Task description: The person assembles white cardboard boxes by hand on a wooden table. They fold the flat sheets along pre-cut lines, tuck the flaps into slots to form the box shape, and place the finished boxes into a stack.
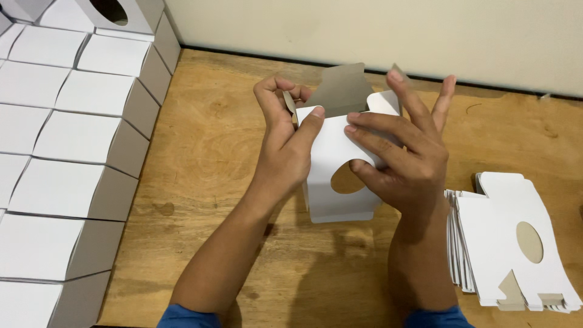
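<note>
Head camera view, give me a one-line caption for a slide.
Both hands fold a white carton over a wooden table.

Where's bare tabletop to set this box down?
Bare table lies between the folded boxes and the left hand, and behind the right hand toward the wall. The flat stack crowds the right.

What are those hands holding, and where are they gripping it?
Both hands hold one white cardboard box: left hand pinches its upper left edge, right hand grips its right side.
</note>
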